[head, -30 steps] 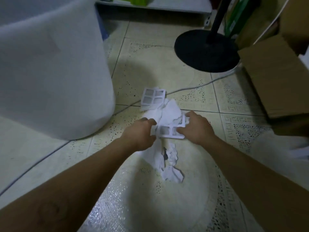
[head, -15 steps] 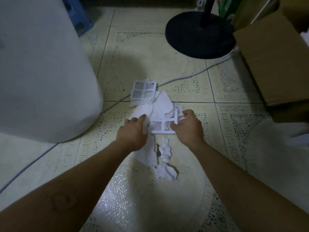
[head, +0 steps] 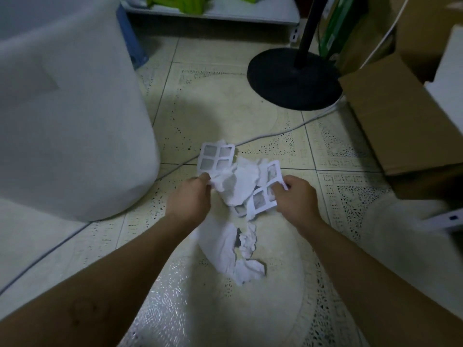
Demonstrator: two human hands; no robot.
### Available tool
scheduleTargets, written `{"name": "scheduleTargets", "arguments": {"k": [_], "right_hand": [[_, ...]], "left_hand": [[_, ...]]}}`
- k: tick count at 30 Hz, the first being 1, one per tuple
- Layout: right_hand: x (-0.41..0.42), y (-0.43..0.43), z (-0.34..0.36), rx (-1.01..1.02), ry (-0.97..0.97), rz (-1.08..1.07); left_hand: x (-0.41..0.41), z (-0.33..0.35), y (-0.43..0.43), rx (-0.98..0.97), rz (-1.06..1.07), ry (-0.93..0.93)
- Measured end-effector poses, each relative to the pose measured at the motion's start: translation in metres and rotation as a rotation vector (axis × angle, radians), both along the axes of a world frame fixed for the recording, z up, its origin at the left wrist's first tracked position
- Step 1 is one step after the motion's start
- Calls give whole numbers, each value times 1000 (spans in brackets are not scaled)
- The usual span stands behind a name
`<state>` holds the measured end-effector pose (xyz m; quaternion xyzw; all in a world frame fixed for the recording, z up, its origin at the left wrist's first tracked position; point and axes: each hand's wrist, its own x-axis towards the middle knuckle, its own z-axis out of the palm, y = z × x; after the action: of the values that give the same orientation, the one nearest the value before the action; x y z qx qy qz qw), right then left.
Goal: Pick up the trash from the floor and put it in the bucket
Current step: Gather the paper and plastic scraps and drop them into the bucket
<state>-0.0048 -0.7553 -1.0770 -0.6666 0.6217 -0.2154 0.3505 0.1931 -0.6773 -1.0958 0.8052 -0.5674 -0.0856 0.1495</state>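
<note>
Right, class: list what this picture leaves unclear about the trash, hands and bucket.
Head view:
- bucket: rim and inside cut off by the top edge.
- left hand, right hand: fingertips hidden behind crumpled paper, cut-out card and knuckles.
- lower paper scrap: left edge hidden under the left wrist.

Pale patterned tiles are covering the floor, and a bright pool of light is falling on its near middle. A black round base is standing toward the far right, its pole rising out of view. A white cable is trailing across the tiles. A cardboard box is lying along the right edge, and a grey shelf is running along the far edge.
</note>
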Motion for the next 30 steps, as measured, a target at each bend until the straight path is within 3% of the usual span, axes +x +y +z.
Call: {"name": "scheduleTargets", "arguments": {"k": [6, 11, 14, 20, 24, 30], "right_hand": [[12, -11, 45, 42, -177, 2], [18, -7, 63, 41, -73, 143], [18, 1, 70, 74, -242, 119], [11, 8, 105, 133, -395, 98], [20, 10, 149, 75, -415, 162], [44, 4, 223, 136, -358, 296]], "left_hand": [[9, 58, -10, -114, -40, 21], [8, 90, -5, -66, -86, -19], [12, 106, -2, -38, -98, -44], [14, 156, -7, -87, -187, 10], [14, 203, -19, -78, -242, 48], [51, 274, -24, -131, -309, -85]]}}
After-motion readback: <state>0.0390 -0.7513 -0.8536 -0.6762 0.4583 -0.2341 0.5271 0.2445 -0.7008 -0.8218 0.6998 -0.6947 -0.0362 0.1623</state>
